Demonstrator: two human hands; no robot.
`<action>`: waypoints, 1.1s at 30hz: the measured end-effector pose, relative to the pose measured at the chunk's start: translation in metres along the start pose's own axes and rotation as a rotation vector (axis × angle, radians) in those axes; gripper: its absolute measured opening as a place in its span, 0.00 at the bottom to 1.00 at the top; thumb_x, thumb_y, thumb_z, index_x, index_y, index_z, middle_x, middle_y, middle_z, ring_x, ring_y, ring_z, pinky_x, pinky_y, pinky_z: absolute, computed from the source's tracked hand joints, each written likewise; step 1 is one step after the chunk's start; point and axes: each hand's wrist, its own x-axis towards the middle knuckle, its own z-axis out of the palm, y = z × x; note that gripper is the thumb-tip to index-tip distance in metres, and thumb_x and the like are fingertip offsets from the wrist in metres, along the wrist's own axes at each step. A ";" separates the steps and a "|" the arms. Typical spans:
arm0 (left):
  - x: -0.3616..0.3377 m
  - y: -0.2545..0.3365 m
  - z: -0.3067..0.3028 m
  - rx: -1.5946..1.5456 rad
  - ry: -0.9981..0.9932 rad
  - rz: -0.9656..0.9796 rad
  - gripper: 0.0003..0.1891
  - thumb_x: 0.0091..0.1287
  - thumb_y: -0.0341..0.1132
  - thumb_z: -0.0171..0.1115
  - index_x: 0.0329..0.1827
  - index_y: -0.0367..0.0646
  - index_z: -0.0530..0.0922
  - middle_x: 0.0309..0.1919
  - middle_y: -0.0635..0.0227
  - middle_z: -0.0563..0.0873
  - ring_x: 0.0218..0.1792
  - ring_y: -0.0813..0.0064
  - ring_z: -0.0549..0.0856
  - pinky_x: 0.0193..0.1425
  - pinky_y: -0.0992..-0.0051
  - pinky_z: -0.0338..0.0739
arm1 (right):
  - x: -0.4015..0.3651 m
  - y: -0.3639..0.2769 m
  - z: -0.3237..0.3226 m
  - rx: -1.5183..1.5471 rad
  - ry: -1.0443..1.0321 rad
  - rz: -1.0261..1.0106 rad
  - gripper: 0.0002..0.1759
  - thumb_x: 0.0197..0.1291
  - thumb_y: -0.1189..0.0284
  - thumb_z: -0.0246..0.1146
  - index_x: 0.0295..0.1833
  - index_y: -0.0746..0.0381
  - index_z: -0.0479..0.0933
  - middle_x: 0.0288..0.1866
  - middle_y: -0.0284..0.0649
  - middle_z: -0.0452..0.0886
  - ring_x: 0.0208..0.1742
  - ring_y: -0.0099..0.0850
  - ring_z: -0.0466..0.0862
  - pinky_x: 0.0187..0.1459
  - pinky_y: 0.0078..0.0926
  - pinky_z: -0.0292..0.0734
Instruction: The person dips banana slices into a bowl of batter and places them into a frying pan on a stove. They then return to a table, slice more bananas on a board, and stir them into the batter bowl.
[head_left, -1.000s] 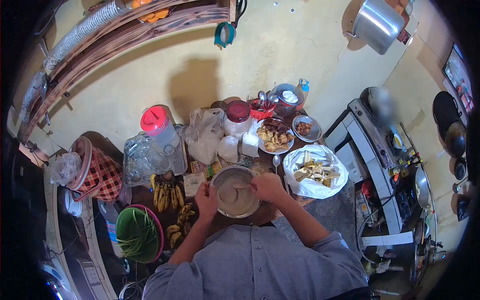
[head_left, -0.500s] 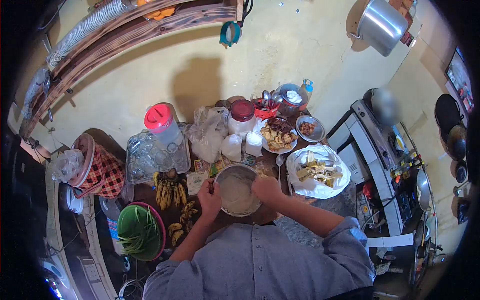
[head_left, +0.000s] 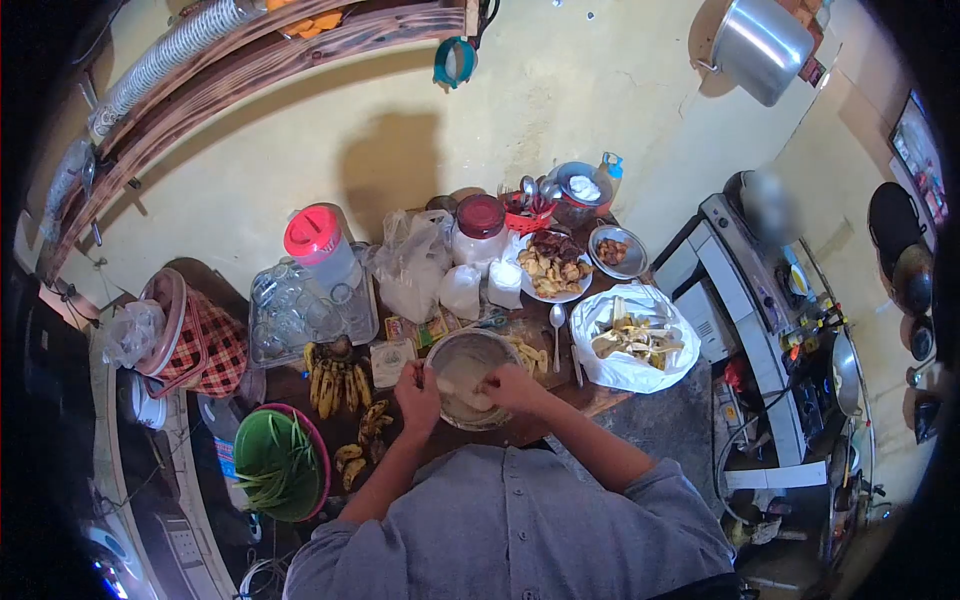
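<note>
A metal bowl (head_left: 445, 420) of pale, thick batter stands at the table's front edge. My left hand (head_left: 417, 398) is closed on the bowl's left rim. My right hand (head_left: 513, 388) is over the right part of the bowl, its fingers drawn together at the batter. What they hold, if anything, I cannot make out; a pale patch shows just below the fingertips. Peeled banana pieces (head_left: 527, 354) lie behind the bowl to the right. Nearby on the table lies a spoon (head_left: 557, 318).
Bananas (head_left: 338, 385) and a green basin (head_left: 268, 465) of long leaves are at left. Behind stand a tray of glasses (head_left: 262, 345), a red-lidded jug (head_left: 322, 250) and a jar (head_left: 480, 232). Fried food on a plate (head_left: 552, 268) and a white bag of peels (head_left: 660, 380) are at right.
My right hand has moved left and inward from the bowl's right rim to over the batter. The banana pieces behind it now show more. My left hand stays at the left rim.
</note>
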 end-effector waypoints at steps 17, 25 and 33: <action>0.000 -0.046 -0.026 -0.010 0.024 -0.179 0.05 0.62 0.29 0.54 0.35 0.35 0.73 0.22 0.71 0.75 0.24 0.82 0.72 0.29 0.78 0.68 | 0.000 -0.021 0.050 -0.504 0.157 0.024 0.06 0.48 0.74 0.55 0.26 0.61 0.78 0.27 0.45 0.80 0.33 0.42 0.82 0.31 0.38 0.77; 0.029 -0.074 -0.074 0.138 0.057 -0.084 0.07 0.60 0.30 0.55 0.36 0.34 0.74 0.20 0.72 0.75 0.22 0.84 0.71 0.27 0.79 0.66 | 0.002 -0.025 0.053 -0.478 0.082 -0.334 0.09 0.48 0.75 0.55 0.38 0.61 0.74 0.28 0.43 0.79 0.32 0.41 0.82 0.27 0.38 0.77; 0.024 -0.071 -0.044 -0.034 0.041 -0.091 0.06 0.61 0.29 0.54 0.37 0.35 0.74 0.20 0.75 0.74 0.22 0.86 0.71 0.26 0.81 0.66 | 0.017 -0.012 0.017 -0.491 0.194 -0.114 0.10 0.50 0.72 0.56 0.39 0.64 0.76 0.29 0.46 0.80 0.32 0.44 0.82 0.29 0.39 0.78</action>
